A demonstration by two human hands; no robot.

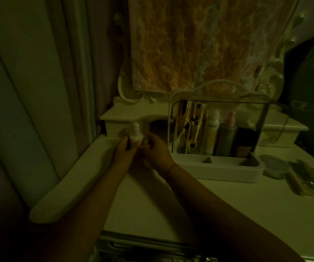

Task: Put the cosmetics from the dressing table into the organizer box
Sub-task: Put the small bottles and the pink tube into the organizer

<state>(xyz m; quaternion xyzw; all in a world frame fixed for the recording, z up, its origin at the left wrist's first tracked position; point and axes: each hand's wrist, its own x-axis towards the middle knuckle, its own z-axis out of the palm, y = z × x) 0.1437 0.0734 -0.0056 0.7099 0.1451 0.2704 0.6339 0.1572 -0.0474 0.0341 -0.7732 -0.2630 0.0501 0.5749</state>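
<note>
Fingers (127,143) of the left hand (123,154) closed round a small white bottle (135,134), upright near the desk's (152,205) back left corner; right hand (159,153) touching it, grip unclear. Organizer box (214,169) just right, holding bottles.

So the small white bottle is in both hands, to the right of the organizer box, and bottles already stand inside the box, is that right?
Not quite. The head view shows the small white bottle, held between the left hand and the right hand, to the left of the organizer box, not the right. Bottles do already stand inside the box.
</note>
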